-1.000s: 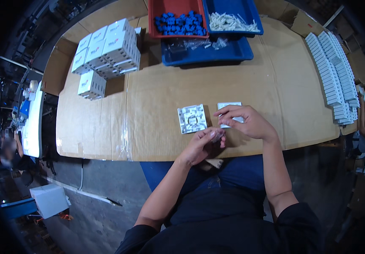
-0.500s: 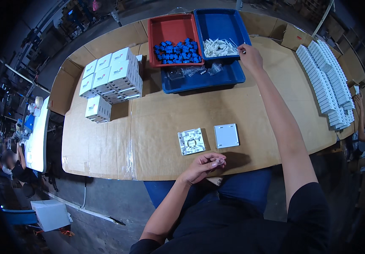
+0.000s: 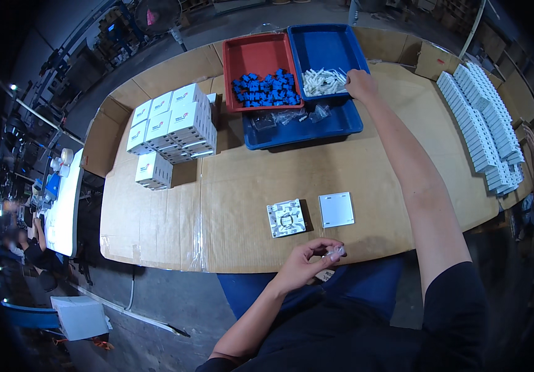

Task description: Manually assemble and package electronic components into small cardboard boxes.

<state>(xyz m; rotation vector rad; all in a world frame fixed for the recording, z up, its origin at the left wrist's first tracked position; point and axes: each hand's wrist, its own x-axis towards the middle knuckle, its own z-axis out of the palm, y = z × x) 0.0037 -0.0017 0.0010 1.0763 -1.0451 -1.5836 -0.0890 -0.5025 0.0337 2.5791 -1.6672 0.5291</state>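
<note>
- In the head view, a small clear bag (image 3: 339, 250) is held by the left hand (image 3: 307, 268) at the lower centre of the frame, pinched between thumb and fingers over the near edge of the tabletop (image 3: 378, 180).
- The right hand (image 3: 362, 85) is stretched to the upper right of centre, at the near right corner of the upper blue tray (image 3: 323, 49), beside the white pieces (image 3: 323, 82) heaped there; the fingers are bent, but whether a piece is pinched cannot be told.
- Above the left hand, a patterned square (image 3: 286, 217) and a white square (image 3: 336, 209) are laid side by side, apart.
- At the upper centre, blue pieces (image 3: 267, 90) are held in the red tray (image 3: 256, 54); crumpled clear bags (image 3: 288, 116) are seen in the lower blue tray (image 3: 304, 135).
- White boxes (image 3: 180, 121) are stacked at the upper left.
- White stacks (image 3: 485, 118) are lined up in rows at the upper right.
</note>
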